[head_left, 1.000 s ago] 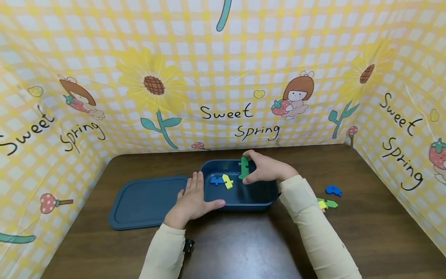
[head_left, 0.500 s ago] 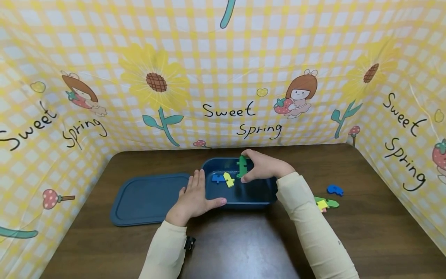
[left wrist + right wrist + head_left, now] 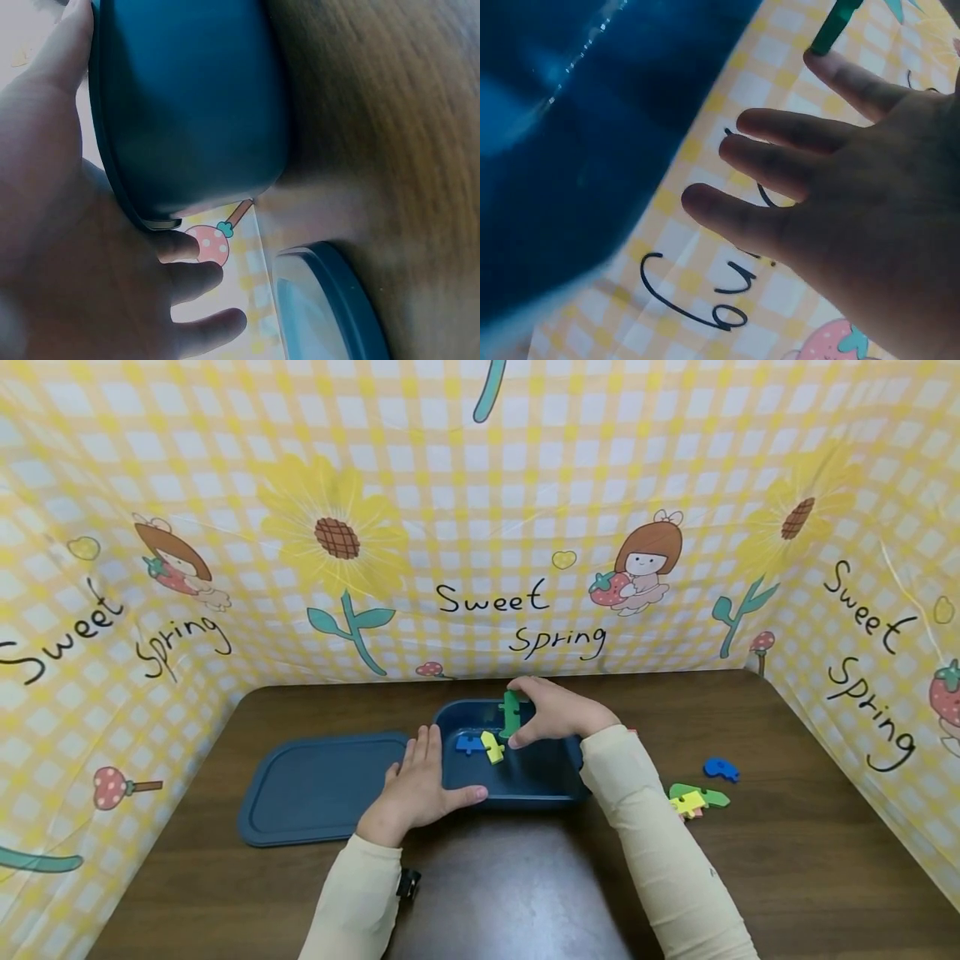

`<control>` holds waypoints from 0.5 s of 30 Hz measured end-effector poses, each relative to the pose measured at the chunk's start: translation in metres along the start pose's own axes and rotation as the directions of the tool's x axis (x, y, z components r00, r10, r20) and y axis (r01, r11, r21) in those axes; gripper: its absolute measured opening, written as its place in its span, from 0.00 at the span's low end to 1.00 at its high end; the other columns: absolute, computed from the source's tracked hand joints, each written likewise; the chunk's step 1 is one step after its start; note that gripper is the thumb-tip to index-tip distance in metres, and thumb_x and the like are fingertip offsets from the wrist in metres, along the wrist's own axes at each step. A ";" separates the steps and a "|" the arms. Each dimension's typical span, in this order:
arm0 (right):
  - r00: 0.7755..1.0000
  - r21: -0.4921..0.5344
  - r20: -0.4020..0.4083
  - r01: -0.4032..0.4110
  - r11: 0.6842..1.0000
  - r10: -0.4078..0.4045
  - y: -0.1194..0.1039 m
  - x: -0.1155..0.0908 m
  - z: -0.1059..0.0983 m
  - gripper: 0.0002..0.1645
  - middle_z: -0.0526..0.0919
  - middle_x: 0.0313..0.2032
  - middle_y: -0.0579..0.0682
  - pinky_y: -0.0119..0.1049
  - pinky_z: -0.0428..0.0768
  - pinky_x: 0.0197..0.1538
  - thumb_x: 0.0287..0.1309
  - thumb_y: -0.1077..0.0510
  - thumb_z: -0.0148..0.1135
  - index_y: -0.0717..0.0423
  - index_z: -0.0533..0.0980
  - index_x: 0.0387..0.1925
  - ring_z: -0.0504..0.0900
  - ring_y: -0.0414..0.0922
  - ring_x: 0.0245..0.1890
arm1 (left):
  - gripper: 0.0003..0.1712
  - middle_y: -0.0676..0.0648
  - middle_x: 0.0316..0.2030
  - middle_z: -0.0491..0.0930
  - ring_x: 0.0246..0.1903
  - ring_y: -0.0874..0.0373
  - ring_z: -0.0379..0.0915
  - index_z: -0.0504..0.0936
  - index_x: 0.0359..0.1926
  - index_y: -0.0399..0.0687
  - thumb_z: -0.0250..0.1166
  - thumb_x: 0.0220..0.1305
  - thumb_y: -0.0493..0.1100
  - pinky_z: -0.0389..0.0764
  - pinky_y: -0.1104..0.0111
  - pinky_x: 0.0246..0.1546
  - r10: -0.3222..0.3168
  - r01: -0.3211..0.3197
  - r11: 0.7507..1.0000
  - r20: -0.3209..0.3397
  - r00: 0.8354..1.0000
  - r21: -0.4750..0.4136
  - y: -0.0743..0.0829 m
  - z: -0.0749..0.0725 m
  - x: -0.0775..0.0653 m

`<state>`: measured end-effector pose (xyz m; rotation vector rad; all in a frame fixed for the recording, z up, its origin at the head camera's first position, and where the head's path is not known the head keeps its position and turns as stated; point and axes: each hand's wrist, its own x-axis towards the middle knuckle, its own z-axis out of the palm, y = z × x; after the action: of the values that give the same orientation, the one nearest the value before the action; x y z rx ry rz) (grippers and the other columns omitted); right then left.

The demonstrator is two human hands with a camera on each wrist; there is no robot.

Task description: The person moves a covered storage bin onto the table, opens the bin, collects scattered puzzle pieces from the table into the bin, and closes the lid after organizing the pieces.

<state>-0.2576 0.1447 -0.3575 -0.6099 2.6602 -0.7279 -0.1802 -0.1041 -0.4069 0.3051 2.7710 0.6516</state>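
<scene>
A dark blue plastic box (image 3: pixel 551 777) stands on the table, with a blue puzzle piece (image 3: pixel 468 744) and a yellow puzzle piece (image 3: pixel 492 748) lying inside. Over its back half, my right hand (image 3: pixel 564 710) pinches a long green puzzle piece (image 3: pixel 512 717) by its two ends, between thumb and index finger. In the right wrist view, the other fingers stay apart from the green piece (image 3: pixel 835 28). My left hand (image 3: pixel 412 792) rests at the box's left side, fingers straight along it and thumb stretched over the front rim. The left wrist view shows the box's outer wall (image 3: pixel 195 112) beside the palm.
The box's blue lid (image 3: pixel 318 789) lies flat to the left of the box. Right of my forearm are more loose pieces: a blue one (image 3: pixel 722 769), a green one (image 3: pixel 714 797) and a yellow one (image 3: pixel 687 805) overlapping it. Yellow checked cloth (image 3: pixel 480 527) walls in the table.
My right hand has shifted a little to the left over the box with the green puzzle piece. The left hand has stayed on the box's side.
</scene>
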 end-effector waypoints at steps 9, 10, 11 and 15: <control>0.991 -0.131 0.061 -0.114 0.985 0.123 -0.001 0.007 0.011 0.52 0.58 0.75 0.60 0.68 0.55 0.68 0.49 0.45 0.79 0.40 0.64 0.74 0.53 0.61 0.73 | 0.72 0.38 0.79 0.31 0.77 0.38 0.28 0.33 0.80 0.40 0.64 0.58 0.75 0.42 0.35 0.69 -0.002 0.002 1.000 -0.003 1.000 -0.007 0.000 0.001 0.002; 0.989 -0.147 0.066 -0.120 0.982 0.131 -0.001 0.008 0.012 0.52 0.57 0.75 0.61 0.70 0.51 0.68 0.48 0.44 0.79 0.40 0.65 0.73 0.50 0.62 0.74 | 0.72 0.38 0.79 0.31 0.77 0.39 0.28 0.33 0.80 0.40 0.64 0.58 0.76 0.42 0.35 0.69 -0.003 0.003 1.000 -0.004 1.000 -0.007 -0.001 0.001 0.002; 0.987 -0.157 0.071 -0.129 0.979 0.141 -0.001 0.008 0.013 0.52 0.55 0.76 0.61 0.71 0.48 0.69 0.47 0.44 0.79 0.39 0.65 0.73 0.47 0.63 0.75 | 0.72 0.38 0.79 0.31 0.77 0.39 0.28 0.33 0.80 0.40 0.65 0.57 0.76 0.42 0.35 0.69 -0.005 0.005 1.000 -0.005 1.000 -0.008 -0.001 0.002 0.002; 0.980 -0.169 0.082 -0.163 0.972 0.179 0.002 0.008 0.016 0.52 0.50 0.77 0.64 0.73 0.44 0.68 0.46 0.44 0.80 0.38 0.66 0.73 0.42 0.65 0.76 | 0.72 0.38 0.79 0.31 0.77 0.39 0.29 0.33 0.80 0.40 0.65 0.57 0.76 0.42 0.35 0.69 -0.008 0.008 1.000 -0.009 1.000 -0.011 -0.003 0.002 0.002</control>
<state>-0.2590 0.1363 -0.3733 -0.4354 2.6571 -0.4269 -0.1817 -0.1055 -0.4105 0.2892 2.7747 0.6672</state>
